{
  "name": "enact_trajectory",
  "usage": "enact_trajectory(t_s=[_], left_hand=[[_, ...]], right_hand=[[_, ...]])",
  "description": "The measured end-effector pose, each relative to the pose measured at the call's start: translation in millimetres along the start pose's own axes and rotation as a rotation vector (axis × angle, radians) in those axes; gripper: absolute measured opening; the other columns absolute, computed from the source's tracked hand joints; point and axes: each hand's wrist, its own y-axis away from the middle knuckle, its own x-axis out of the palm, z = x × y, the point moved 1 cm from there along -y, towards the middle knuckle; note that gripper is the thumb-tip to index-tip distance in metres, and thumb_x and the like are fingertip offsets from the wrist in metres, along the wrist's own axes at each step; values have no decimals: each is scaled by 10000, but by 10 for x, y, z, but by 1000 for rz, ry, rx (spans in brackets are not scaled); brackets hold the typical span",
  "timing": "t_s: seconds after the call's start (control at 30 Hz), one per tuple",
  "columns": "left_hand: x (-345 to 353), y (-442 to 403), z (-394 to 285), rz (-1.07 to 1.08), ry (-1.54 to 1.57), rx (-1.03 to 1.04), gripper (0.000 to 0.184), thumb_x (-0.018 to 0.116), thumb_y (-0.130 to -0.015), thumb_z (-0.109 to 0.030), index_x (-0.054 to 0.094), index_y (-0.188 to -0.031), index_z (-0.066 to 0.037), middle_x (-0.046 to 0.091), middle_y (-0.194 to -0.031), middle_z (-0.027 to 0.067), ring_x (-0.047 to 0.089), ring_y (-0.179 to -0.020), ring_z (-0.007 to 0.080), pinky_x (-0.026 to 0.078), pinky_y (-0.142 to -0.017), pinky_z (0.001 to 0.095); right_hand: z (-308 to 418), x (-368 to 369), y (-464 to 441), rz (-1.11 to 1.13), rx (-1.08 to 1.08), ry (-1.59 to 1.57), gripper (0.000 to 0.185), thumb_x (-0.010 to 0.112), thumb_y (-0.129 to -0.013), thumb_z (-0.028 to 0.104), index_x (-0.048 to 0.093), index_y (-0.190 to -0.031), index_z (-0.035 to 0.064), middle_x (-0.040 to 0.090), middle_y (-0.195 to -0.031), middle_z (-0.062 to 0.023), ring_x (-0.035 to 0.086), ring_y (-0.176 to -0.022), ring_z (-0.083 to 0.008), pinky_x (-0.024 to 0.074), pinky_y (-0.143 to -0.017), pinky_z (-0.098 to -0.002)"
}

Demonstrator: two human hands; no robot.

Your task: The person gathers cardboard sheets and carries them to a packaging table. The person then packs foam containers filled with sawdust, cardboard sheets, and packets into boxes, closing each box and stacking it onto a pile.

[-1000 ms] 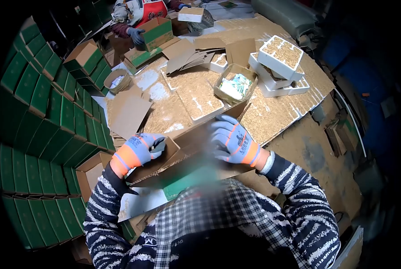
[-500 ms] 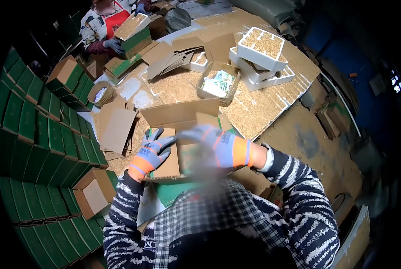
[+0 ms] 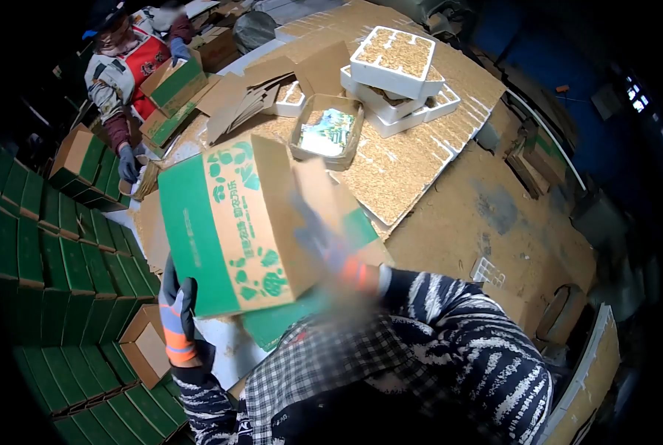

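Note:
A green and brown cardboard box [image 3: 212,230] with printed leaf shapes is tilted up in front of me, its printed side facing me. My left hand [image 3: 177,311], in a grey and orange glove, grips the lower left edge, thumb on the near side. My right hand [image 3: 335,256] is at the box's right side; motion smears its fingers, so its hold cannot be made out. Under the box lies a flat green piece [image 3: 276,322] near my checked apron.
Stacked green boxes [image 3: 57,259] fill the left. On the table stand a basket with printed packets [image 3: 327,133], white foam trays [image 3: 391,63] of brown grain-like material, and cardboard sheets [image 3: 238,111]. Across it, a co-worker in a red apron [image 3: 147,67] handles another box [image 3: 174,85].
The box has been tipped up, so its printed outside shows instead of its open inside. My left hand moved from its inner flap to the outer left edge. The co-worker's hand reached down.

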Motion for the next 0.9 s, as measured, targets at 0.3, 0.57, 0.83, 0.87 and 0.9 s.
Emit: enact_trajectory(t_s=[0.3,0.57,0.83,0.87,0.9], left_hand=[[928,-138,-185,789,-676,-126,516,689,-860,-250,607,-1326,-44,720,-944,191,716,-844,275,536,-799,352],[685,-293,70,-17,-332,240,338,521,-959,-138,655,-1243,-13,629,-1307,172,587,-1217,275,439,-1024,358],[447,-385,767,-351,115,-57,548,497,-1011,-199,392,-1521,-31,370,-1588,108,354,-1446,244,268,-1183,343],[499,-382,811,-326,127,-51,564,505,-997,-177,380,-1528,-34,362,-1592,110,339,-1455,243,256,-1190,343],[561,-365,854,-301,138,-48,582,512,-984,-156,368,-1535,-37,354,-1597,113,324,-1464,241,244,-1197,344]], right_hand=[[-864,-1332,430,-216,157,644,400,766,-837,277,690,-1185,95,693,-1129,-117,628,-1086,-301,488,-968,-404],[-1975,-2453,286,-964,668,512,1305,846,-643,630,131,-1610,125,111,-1596,-351,155,-1490,-455,163,-1217,-510],[-560,-2561,522,-967,201,128,959,779,-771,-60,268,-1569,85,464,-1493,-130,524,-1265,-267,481,-1023,-359],[-169,-2528,545,-932,195,52,922,762,-781,-61,291,-1561,83,484,-1476,-128,532,-1264,-268,487,-1019,-367],[222,-2495,568,-898,192,-24,886,745,-791,-62,313,-1552,81,504,-1459,-125,541,-1263,-270,493,-1015,-374]])
